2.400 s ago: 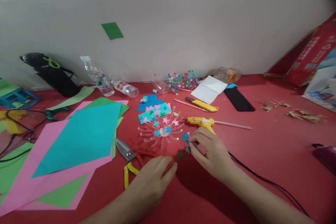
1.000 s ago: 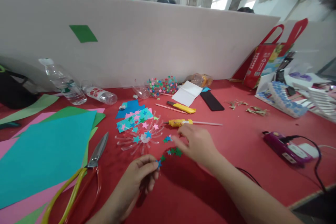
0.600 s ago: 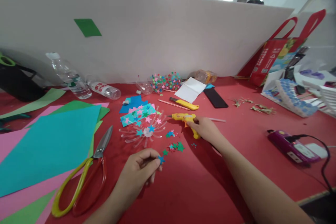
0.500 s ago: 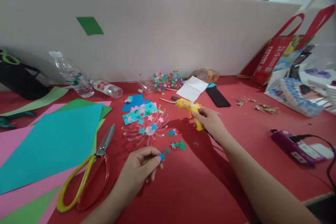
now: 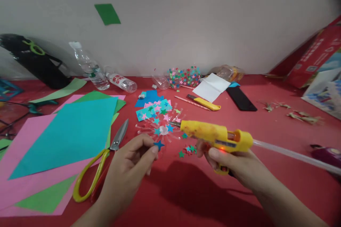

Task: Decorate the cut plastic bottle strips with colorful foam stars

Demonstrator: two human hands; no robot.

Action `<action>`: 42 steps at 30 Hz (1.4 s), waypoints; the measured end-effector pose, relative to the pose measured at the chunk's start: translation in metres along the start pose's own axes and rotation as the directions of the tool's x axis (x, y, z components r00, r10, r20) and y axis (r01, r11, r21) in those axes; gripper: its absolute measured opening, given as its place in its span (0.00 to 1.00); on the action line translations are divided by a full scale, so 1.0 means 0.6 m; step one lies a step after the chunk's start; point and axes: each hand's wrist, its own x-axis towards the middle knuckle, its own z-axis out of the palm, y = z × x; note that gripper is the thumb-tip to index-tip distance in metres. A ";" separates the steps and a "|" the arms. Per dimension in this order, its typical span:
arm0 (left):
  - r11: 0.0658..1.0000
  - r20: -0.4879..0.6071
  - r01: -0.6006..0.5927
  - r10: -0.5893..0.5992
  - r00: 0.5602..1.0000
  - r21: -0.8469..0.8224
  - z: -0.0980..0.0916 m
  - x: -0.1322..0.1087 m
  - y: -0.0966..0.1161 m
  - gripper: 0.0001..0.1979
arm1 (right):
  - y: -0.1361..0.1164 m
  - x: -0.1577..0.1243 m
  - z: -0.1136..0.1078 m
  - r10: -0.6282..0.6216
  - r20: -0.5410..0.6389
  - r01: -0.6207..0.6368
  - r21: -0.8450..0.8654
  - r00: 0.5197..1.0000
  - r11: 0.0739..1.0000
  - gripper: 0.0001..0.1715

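My left hand (image 5: 128, 170) pinches a small blue paper star (image 5: 159, 145) between thumb and fingertips, raised above the red table. My right hand (image 5: 234, 165) grips a yellow hot glue gun (image 5: 215, 135), with its nozzle pointing left toward the star and a clear glue stick (image 5: 293, 156) sticking out behind. Just beyond the star lies a clear plastic flower (image 5: 161, 127) cut from a bottle, with paper stars stuck on it. A few loose stars (image 5: 188, 149) lie on the table between my hands.
Yellow-handled scissors (image 5: 98, 163) lie left of my left hand, beside teal, pink and green paper sheets (image 5: 69, 134). Farther back are plastic bottles (image 5: 121, 82), a pile of stars (image 5: 185, 76), a yellow utility knife (image 5: 206, 103), a white notepad (image 5: 211, 88) and a black phone (image 5: 241, 99).
My right hand left the loose stars, took the glue gun off the table and brought it up close to the blue star. My left hand picked up that star and lifted it.
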 end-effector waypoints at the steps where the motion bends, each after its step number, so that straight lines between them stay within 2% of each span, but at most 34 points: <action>1: 1.000 -0.015 -0.001 0.001 1.000 0.015 0.000 -0.001 0.001 0.07 | -0.001 -0.004 0.003 -0.036 0.021 0.037 -0.032 0.999 0.999 0.17; 6: 0.996 -0.066 0.007 -0.001 0.998 0.085 0.004 -0.001 0.011 0.06 | -0.004 -0.011 0.016 -0.270 0.075 0.281 -0.234 0.960 0.931 0.11; 9: 0.994 -0.078 0.016 -0.007 0.997 0.107 0.004 0.000 0.015 0.06 | -0.005 -0.009 0.022 -0.317 0.068 0.317 -0.400 0.946 0.860 0.13; 12: 0.989 -0.083 -0.002 0.015 0.996 0.148 0.003 0.000 0.015 0.05 | -0.008 -0.007 0.025 -0.359 0.076 0.350 -0.481 0.930 0.804 0.17; 19: 0.966 -0.075 -0.081 0.102 0.992 0.247 -0.001 -0.003 0.006 0.06 | -0.011 -0.004 0.028 -0.426 0.119 0.424 -0.507 0.897 0.751 0.17; 29: 0.940 -0.058 -0.147 0.173 0.983 0.309 0.000 -0.004 0.008 0.07 | -0.011 0.001 0.032 -0.513 0.092 0.475 -0.540 0.854 0.694 0.15; 34: 0.940 -0.083 -0.159 0.192 0.978 0.300 0.002 -0.004 0.009 0.06 | -0.010 0.001 0.034 -0.524 0.077 0.471 -0.563 0.848 0.679 0.16; 42: 0.915 -0.045 -0.204 0.234 0.971 0.347 -0.001 -0.003 0.004 0.07 | -0.018 0.000 0.037 -0.524 0.073 0.468 -0.567 0.848 0.678 0.23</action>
